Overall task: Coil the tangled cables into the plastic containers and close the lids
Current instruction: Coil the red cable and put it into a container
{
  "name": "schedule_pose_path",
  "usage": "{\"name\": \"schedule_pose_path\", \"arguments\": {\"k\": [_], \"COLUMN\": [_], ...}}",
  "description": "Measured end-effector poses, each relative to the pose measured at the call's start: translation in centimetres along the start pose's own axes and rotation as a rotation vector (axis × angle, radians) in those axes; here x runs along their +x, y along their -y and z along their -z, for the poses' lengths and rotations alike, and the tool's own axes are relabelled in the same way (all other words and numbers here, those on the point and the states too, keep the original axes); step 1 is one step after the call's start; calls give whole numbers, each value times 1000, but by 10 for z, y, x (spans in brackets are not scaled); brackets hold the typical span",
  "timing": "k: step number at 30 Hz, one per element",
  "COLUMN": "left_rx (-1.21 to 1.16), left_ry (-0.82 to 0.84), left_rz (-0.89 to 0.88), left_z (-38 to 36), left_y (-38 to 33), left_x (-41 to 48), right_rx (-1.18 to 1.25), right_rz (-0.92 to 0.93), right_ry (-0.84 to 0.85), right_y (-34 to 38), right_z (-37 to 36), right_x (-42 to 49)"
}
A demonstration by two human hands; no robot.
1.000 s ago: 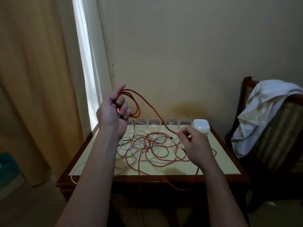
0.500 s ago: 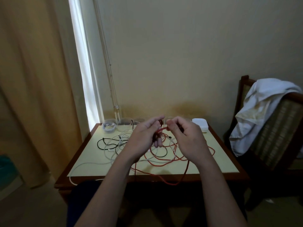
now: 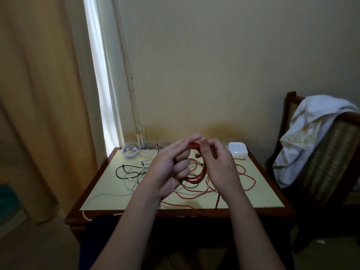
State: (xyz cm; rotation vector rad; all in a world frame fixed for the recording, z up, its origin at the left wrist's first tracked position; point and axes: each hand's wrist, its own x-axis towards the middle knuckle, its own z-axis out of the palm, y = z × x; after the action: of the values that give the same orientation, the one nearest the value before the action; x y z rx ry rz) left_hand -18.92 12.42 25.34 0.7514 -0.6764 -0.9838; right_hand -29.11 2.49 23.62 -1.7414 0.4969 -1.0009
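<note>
coiling the red cable in hand, above the table

the left hand's (image 3: 171,170) fingers (image 3: 182,162) are curled through a small coil of the red cable (image 3: 194,179) and grip it, with the forefinger stretched over the top. the right hand (image 3: 218,166) pinches the strand at the coil's top between thumb and forefinger, its other fingers loosely bent. the rest of the red cable lies looped on the table (image 3: 259,191), crossing a white cable (image 3: 109,194) near a black cable (image 3: 117,171), and one run hangs over the front edge. to do this well, i'd judge: feed short lengths with the right hand, lay each turn the same size, and lift the slack clear of the white cable before pulling, or the tangle drags along. at the back left, a filled container (image 3: 130,152) holds a coiled pale cable. the stack of lids (image 3: 238,152) sits at the back right.
</note>
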Motion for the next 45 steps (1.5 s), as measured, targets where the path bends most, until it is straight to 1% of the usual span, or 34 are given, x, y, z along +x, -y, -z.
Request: {"name": "schedule_pose_path", "arguments": {"k": [2, 4, 8, 10, 12, 18, 23, 26, 30, 33, 35, 37, 39, 41, 43, 45], "left_rx": [-58, -59, 72, 121, 121, 26, -45, -132, -329, -383, -393, -392, -333, -209, -22, 241], "left_ry": [-18, -35, -71, -87, -94, -106, -143, -200, -278, -349, -395, -441, -490, -522, -525, -517], "left_rz": [-19, -35, -51, -60, -57, -28, -46, -104, -191, -255, -293, -334, -390, -440, -486, -504], "left_z": [0, -2, -9, -11, -11, -8, 0, 11, 29, 38, 38, 37, 37, 35, 29, 20], "left_y": [-3, -2, 5, 6, 5, -4, -14, -29, -55, -70, -72, -69, -65, -60, -54, -47], "left_x": [0, 0, -1, 0, 0, -4, -5, -5, -4, -2, -1, 1, 3, 4, 4, 3], "right_rx": [64, 101, 72, 73, 62, 27, -75, -149, -207, -251, -283, -311, -395, -509, -582, -599], "right_rz": [9, 31, 60, 48, 50, 104, 137, 118, 85, 38, 14, 24, 75, 97, 105, 108], "right_ry": [22, -9, -88, -100, -93, -41, -49, -62, -114, -134, -114, -36, 66, 160, 238, 309], "right_y": [2, 4, 6, 5, 4, 6, 2, -3, -17, -26, -29, -30, -31, -30, -27, -22], "right_z": [0, 0, -1, 1, 2, 4, 13, 22, 39, 51, 55, 54, 50, 46, 40, 33], "right_x": [-3, -5, -5, -5, -5, -4, 0, 1, 4, 2, 1, 0, 0, 0, 0, -1]}}
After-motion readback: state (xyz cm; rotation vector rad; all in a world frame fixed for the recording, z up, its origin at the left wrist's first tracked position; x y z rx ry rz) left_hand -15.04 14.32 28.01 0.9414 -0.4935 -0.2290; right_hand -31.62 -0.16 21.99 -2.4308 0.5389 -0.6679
